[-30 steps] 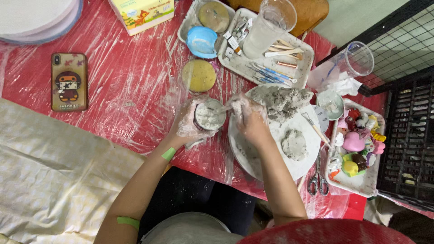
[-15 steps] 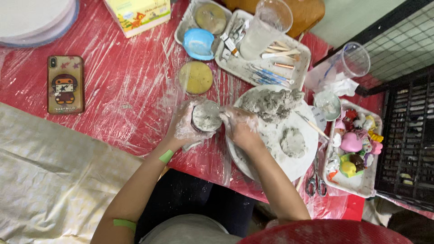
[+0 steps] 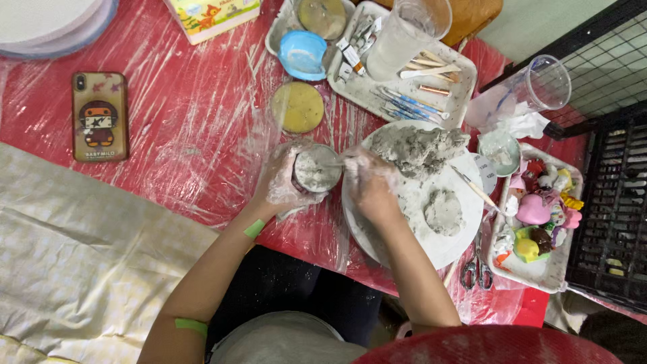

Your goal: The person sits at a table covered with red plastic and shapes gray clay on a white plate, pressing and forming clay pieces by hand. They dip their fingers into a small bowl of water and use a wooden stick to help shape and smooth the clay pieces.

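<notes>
A small round cup filled with grey wet clay [image 3: 317, 168] sits at the near edge of the red table under clear plastic film [image 3: 189, 128], just beside the big white round plate [image 3: 431, 249]; the left hand [image 3: 282, 183], smeared with clay, is wrapped around the cup's side and grasps it firmly; the right hand [image 3: 367, 183], also grey with clay, reaches over the rim and seems to pinch a thin stick into the filling, though I cannot tell how tight the fingers close on it.

To pack the cup well, I think the left hand should keep it steady on the table, and the right should press from the middle toward the wall, so no air stays inside.

On the plate lie a large rough lump of grey clay [image 3: 418, 145] and a smaller flat lump [image 3: 443, 210]; beyond them are a white tray with brushes and paint tubes [image 3: 404, 87], a yellow round lid [image 3: 298, 106] and a blue small bowl [image 3: 302, 54]; far at the left rests a phone in a cartoon case [image 3: 100, 116].
</notes>
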Demonstrator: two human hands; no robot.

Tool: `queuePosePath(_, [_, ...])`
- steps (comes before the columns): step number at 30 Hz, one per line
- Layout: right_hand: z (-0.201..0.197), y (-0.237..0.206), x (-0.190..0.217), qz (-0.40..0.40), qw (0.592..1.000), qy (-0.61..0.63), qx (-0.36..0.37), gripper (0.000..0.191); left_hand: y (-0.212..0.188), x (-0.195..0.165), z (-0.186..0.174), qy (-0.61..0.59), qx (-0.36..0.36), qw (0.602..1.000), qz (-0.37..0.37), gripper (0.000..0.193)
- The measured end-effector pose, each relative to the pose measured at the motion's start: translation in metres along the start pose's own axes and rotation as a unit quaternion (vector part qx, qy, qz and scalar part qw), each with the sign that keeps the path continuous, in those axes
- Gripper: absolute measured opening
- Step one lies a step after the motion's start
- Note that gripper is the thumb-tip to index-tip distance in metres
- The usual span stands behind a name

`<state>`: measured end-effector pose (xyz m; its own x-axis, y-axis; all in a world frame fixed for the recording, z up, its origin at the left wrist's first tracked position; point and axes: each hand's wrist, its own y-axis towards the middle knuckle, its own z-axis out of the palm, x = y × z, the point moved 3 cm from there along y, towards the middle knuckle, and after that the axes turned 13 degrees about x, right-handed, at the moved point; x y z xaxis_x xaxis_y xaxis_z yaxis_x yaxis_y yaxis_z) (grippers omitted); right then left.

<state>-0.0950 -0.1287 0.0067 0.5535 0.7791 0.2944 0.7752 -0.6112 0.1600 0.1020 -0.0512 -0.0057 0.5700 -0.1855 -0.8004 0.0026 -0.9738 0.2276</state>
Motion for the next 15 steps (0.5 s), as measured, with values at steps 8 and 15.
queuePosePath(8, [0.011,0.009,0.006,0.05,0.988,0.07,0.124,0.05,0.001,0.001,0.001,0.009,0.006,1.0,0.001,0.102])
queuePosePath(15, [0.011,-0.003,-0.016,0.153,0.973,0.155,0.08,0.026,0.0,-0.002,0.001,0.005,0.006,1.0,0.017,0.105])
